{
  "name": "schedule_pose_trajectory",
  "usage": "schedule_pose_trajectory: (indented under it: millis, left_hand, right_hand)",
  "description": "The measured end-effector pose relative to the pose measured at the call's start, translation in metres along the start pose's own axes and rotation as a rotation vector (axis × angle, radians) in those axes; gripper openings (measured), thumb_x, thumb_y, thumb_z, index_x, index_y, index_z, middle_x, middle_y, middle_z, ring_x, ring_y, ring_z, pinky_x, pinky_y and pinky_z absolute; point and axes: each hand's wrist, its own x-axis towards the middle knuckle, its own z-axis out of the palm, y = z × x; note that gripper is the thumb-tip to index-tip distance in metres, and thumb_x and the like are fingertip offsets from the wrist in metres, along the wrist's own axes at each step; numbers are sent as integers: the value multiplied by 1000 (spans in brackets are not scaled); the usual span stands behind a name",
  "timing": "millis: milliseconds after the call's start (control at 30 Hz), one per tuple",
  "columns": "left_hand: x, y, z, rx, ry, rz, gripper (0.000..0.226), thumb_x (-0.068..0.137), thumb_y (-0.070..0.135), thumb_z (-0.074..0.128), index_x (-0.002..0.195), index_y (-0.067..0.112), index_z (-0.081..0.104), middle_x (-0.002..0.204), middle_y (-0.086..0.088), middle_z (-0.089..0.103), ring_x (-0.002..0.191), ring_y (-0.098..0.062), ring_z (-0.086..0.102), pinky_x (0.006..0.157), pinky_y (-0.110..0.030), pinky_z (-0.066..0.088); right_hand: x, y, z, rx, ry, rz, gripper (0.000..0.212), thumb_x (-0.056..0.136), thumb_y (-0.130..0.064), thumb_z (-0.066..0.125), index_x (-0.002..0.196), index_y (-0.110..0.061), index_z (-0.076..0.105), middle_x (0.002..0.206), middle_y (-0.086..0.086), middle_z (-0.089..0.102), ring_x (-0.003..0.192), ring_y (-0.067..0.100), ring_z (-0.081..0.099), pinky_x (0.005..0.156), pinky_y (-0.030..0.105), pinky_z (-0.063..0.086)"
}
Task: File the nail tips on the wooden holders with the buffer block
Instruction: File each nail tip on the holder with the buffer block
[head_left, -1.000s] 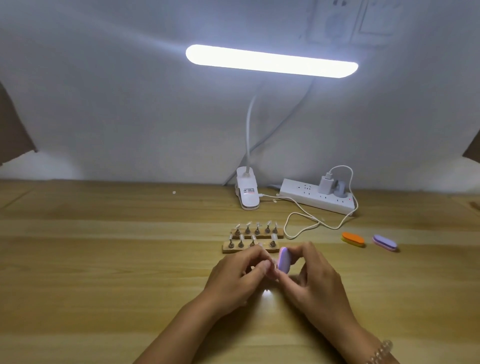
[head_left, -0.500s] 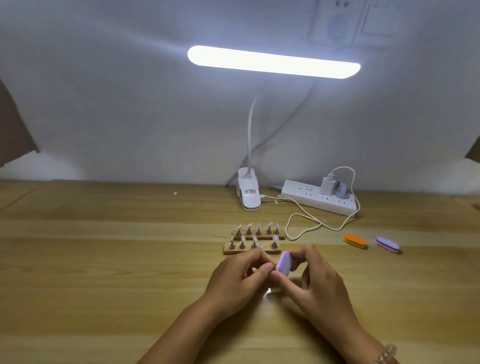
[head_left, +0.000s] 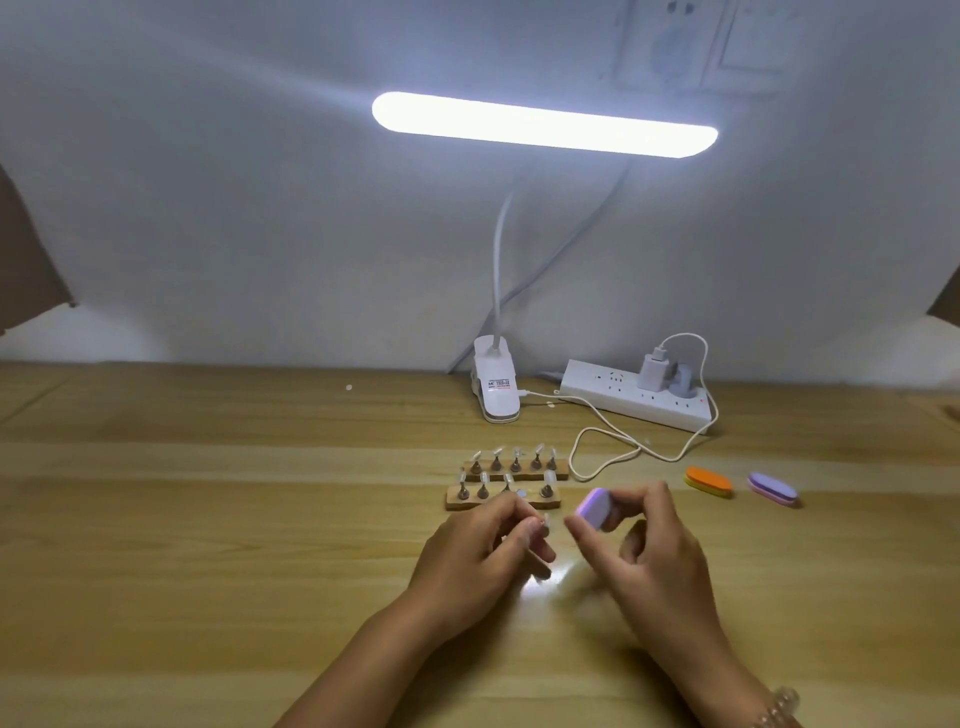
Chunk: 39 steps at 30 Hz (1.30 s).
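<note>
the fingers (head_left: 519, 521) of the left hand (head_left: 483, 556) are pinched on one small tip (head_left: 544, 521); whether a stand is held under it cannot be told. the buffer (head_left: 597, 510) is gripped between the thumb and curled fingers of the right hand (head_left: 652, 564), above the table (head_left: 208, 519). a small gap is seen between the buffer and the tip.

the tip is probably light and smooth, so it could be pushed out of the pinch if the buffer is pressed too hard or drawn across it at a wrong angle. it could also be filed unevenly, because little of it is left free beyond the fingertips. the left fingertips themselves may be rubbed by the buffer.

the front holder (head_left: 550, 503) lies just beyond the left knuckles, with the rear holder (head_left: 470, 472) close behind it. the upright tips there could be knocked over if a hand is moved forward carelessly. a loop of cable (head_left: 605, 457) lies near the right of the holders and could be caught. an orange block (head_left: 709, 482) and a purple block (head_left: 772, 488) lie well apart to the right. wide bare wood is seen to the left and toward the body, so strokes are better directed there.
</note>
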Motion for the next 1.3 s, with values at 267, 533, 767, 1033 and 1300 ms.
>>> schedule_pose_trajectory:
  millis: [267,533,767,1033,1300]
  left_hand:
    - [0,2,-1,165,24,53,15,93,41,47,89,38,61,83,17,68,77,-6,63,74,-44,52]
    - [-1,1,0,161,34,40,14,97,34,51,87,39,59,78,21,65,72,-3,60,71,-43,52]
    - [-1,0,2,152,22,-18,12,103,25,46,97,32,53,90,24,71,84,6,67,81,-31,53]
    - [-2,1,0,276,17,25,14,99,30,51,92,42,52,83,31,62,75,6,58,64,-23,42]
    - [-2,1,0,253,12,19,11,98,35,50,92,42,55,85,24,63,78,1,59,72,-33,49]
  right_hand:
    - [-2,-6,4,-27,-163,-119,29,76,-47,76,95,-33,60,92,-21,63,58,9,53,57,20,42]
    - [-3,-5,6,31,-214,-94,28,75,-38,81,88,-29,58,88,-16,65,53,12,51,54,18,40]
    - [2,0,-1,137,-18,95,32,80,-23,79,99,-30,54,95,-21,63,45,14,55,50,31,46]
    - [-2,-3,5,-26,-137,-33,28,75,-43,77,91,-31,57,87,-18,65,59,6,53,60,23,42]
    - [-5,-6,6,-162,-107,-155,28,76,-53,74,93,-33,62,87,-23,64,60,-8,49,57,20,40]
